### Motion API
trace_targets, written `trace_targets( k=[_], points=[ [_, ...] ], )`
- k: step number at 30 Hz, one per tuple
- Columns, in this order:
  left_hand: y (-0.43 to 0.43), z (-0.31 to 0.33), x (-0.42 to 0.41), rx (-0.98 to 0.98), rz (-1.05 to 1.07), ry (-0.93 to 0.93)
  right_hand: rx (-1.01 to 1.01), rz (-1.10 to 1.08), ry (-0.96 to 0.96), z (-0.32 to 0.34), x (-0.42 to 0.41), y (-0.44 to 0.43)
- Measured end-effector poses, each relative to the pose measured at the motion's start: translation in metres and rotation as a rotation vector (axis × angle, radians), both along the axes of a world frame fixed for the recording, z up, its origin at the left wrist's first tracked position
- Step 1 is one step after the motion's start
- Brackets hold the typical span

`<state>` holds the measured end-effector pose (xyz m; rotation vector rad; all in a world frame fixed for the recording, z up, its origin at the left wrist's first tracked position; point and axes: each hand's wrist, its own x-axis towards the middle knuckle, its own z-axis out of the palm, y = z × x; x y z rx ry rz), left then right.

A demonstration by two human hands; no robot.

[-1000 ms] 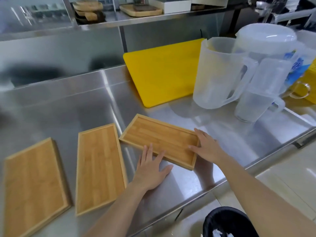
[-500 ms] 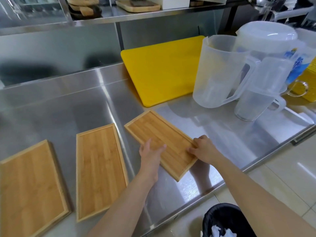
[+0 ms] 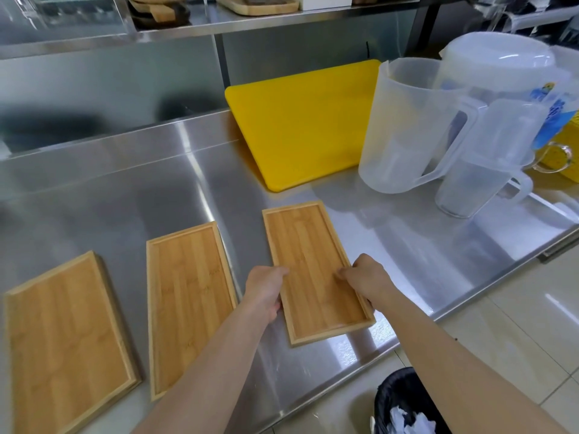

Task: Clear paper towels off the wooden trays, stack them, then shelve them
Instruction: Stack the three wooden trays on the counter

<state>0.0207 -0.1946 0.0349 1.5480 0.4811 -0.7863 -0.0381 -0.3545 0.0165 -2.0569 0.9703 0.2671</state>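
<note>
Across the brushed stainless-steel counter (image 3: 175,189), three rectangular bamboo trays sit in a row, all bare of paper: the far-left tray (image 3: 65,336), the middle tray (image 3: 188,305), and the right-hand tray (image 3: 313,270), gripped on both long edges, left hand (image 3: 264,289) curled on one side, right hand (image 3: 366,278) on the other. Behind, a yellow plastic cutting board (image 3: 300,120) leans by clear plastic jugs (image 3: 407,126). Overhead runs a steel shelf (image 3: 250,21); bottom right, a black-lined bin (image 3: 404,402) holds crumpled white paper.
</note>
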Motion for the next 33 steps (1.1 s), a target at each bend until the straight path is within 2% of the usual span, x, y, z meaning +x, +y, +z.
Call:
trace_targets(
  k=[4, 8, 9, 13, 18, 22, 25, 33],
  points=[
    [0.005, -0.012, -0.001, 0.158, -0.114, -0.154, -0.158, 0.028, 0.046, -0.004, -0.001, 0.005],
    [0.005, -0.018, -0.006, 0.679, -0.577, -0.561, -0.327, 0.142, 0.050, -0.010, -0.007, 0.014],
    [0.004, -0.020, -0.008, 0.772, -0.650, -0.609, -0.356, 0.165, 0.035, -0.012, -0.009, 0.016],
    [0.004, -0.033, -0.016, 0.954, -0.759, -0.702, -0.452, 0.245, 0.023, -0.014, -0.018, 0.018],
    [0.011, -0.037, -0.017, 0.997, -0.786, -0.807, -0.469, 0.295, 0.006, -0.016, -0.024, 0.020],
    [0.017, -0.033, -0.016, 0.967, -0.763, -0.812, -0.459, 0.312, -0.027, -0.011, -0.027, 0.025],
    [0.025, -0.025, -0.017, 0.872, -0.662, -0.769, -0.468, 0.327, -0.065, -0.006, -0.021, 0.029],
    [0.061, 0.006, -0.008, 0.687, -0.354, -0.833, -0.463, 0.344, -0.220, 0.016, 0.003, 0.046]
  ],
)
